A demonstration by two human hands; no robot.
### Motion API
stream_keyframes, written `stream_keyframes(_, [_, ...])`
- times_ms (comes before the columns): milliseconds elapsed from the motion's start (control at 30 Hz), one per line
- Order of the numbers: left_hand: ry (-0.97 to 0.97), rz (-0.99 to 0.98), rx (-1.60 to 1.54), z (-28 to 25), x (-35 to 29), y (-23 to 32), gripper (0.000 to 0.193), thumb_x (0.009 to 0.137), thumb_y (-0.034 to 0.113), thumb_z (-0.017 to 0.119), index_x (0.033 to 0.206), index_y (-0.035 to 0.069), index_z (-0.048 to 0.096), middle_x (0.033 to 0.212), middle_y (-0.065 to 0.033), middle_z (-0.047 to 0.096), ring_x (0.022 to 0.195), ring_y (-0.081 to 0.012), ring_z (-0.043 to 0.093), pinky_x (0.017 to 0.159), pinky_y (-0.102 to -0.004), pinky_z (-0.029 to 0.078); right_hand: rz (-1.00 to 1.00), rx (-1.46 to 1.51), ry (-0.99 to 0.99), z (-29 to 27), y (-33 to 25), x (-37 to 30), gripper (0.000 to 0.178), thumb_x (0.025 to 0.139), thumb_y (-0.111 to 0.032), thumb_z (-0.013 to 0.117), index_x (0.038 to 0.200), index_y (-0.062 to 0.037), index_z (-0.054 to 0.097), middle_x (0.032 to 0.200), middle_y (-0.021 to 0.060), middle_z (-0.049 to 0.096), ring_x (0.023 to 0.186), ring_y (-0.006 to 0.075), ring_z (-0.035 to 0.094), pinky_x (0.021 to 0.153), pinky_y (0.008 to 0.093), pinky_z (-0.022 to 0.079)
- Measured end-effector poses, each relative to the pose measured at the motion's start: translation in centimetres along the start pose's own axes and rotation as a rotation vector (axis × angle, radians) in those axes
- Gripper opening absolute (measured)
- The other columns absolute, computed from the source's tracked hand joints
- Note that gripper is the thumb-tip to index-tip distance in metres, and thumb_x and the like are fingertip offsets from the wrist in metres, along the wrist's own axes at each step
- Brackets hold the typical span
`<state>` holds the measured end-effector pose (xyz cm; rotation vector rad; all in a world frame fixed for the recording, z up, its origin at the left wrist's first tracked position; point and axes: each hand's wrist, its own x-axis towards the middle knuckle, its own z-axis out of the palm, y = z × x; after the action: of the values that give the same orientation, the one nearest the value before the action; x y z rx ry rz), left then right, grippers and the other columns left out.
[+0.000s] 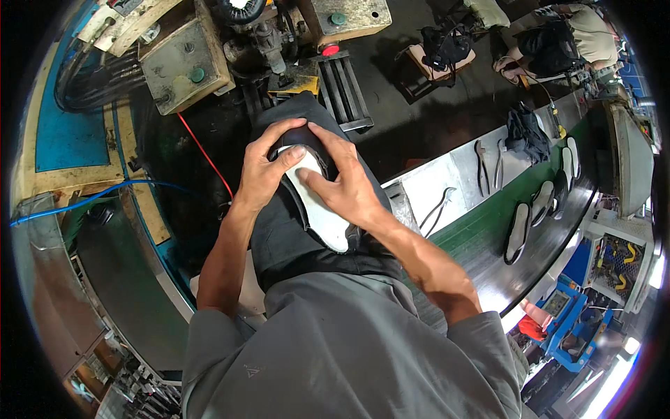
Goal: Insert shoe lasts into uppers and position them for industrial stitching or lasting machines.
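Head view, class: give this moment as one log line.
left hand: grips shoe, thumb on white face | right hand: same | shoe: on lap, white face up | pliers: on ledge, right

Shoemaking workshop, by the look of its machinery and work.
Pale-bottomed, dark-edged shoe parts (518, 232) lie in a row along a long green bench (474, 227) on the right, and a similar shoe piece (322, 215) is in the hands (259, 176). Metal pliers (481, 167) rest on the bench's pale ledge. Soiled control boxes (183, 70) with green buttons flank a grimy machine (271, 50) at the far side; a blue hose (84, 204) crosses the left; yellow-handled tools (632, 253) and blue bins (567, 360) sit far right.
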<state>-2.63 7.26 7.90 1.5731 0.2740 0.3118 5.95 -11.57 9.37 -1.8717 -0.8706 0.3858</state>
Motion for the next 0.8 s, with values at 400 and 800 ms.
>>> stream_keyframes(400, [-0.199,0.065,-0.156,0.7,2.0,-0.8,0.058,0.098,0.032,0.082,0.145,0.001,0.069,0.146,-0.0152,0.067,0.136,-0.0248,0.063,0.117,-0.0374,0.046,0.153,0.210,-0.471,-7.2,1.0,4.4,0.104,0.094,-0.045,0.088,0.172,-0.0014,0.033,0.159,0.0259,0.054,0.144,0.0322,0.056,0.120,0.0450,0.045])
stream_keyframes(800, [-0.055,-0.376,-0.632,3.4,2.2,-2.7,0.056,0.107,0.008,0.068,0.159,-0.002,0.052,0.154,-0.0145,0.061,0.139,-0.0207,0.058,0.119,-0.0359,0.044,0.404,0.455,-0.331,-5.5,7.3,3.9,0.082,0.101,-0.025,0.080,0.170,-0.0056,0.040,0.151,0.0175,0.060,0.133,0.0243,0.061,0.115,0.0354,0.048])
